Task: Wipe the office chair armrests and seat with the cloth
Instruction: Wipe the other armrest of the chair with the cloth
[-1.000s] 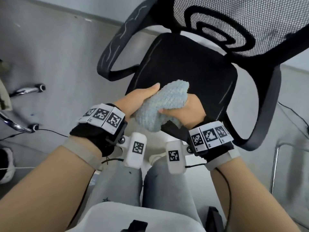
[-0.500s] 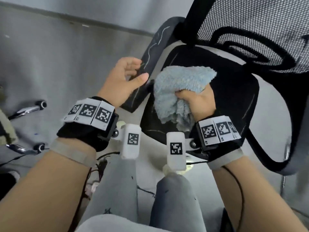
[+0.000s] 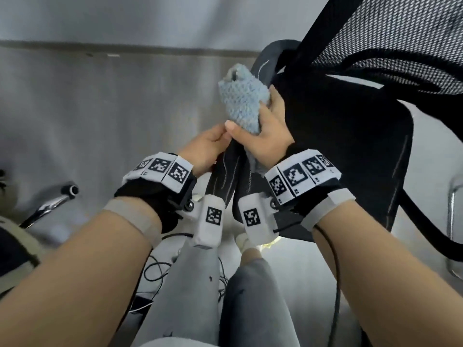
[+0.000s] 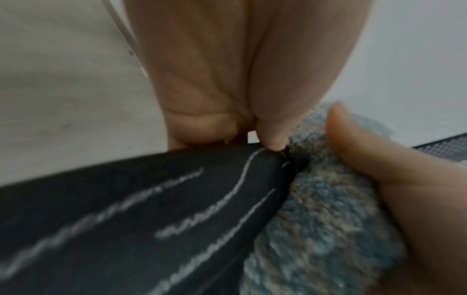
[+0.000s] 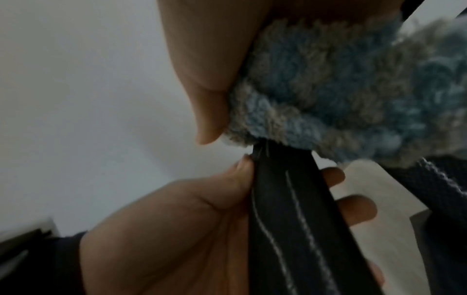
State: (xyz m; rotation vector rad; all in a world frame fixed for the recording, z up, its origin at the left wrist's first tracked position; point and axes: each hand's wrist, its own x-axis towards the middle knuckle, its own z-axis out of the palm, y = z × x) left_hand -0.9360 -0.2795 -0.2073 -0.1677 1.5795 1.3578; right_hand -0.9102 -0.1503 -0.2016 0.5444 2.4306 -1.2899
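Observation:
A black office chair with a dark seat (image 3: 345,151) and mesh backrest (image 3: 390,33) stands at the right. Its left armrest (image 3: 228,176), black with pale scratch lines, runs between my hands. My left hand (image 3: 208,149) grips the armrest (image 5: 290,229), thumb on one side and fingers curled round the other. My right hand (image 3: 265,136) holds a fluffy light-blue cloth (image 3: 243,106) wrapped over the armrest just beyond the left hand. The cloth (image 4: 316,219) touches the armrest (image 4: 126,219), and the right thumb presses into the cloth (image 5: 328,89). The right armrest (image 3: 426,236) curves at the far right.
Grey floor spreads to the left. A chrome chair leg with a caster (image 3: 67,191) lies at the left edge. Cables (image 3: 155,269) trail on the floor by my legs in grey trousers (image 3: 190,291). A metal frame (image 3: 453,221) stands at the right edge.
The right hand carried the cloth from the seat front over to the left armrest. The left hand moved from the cloth to the armrest and closed round it. The view shifted left.

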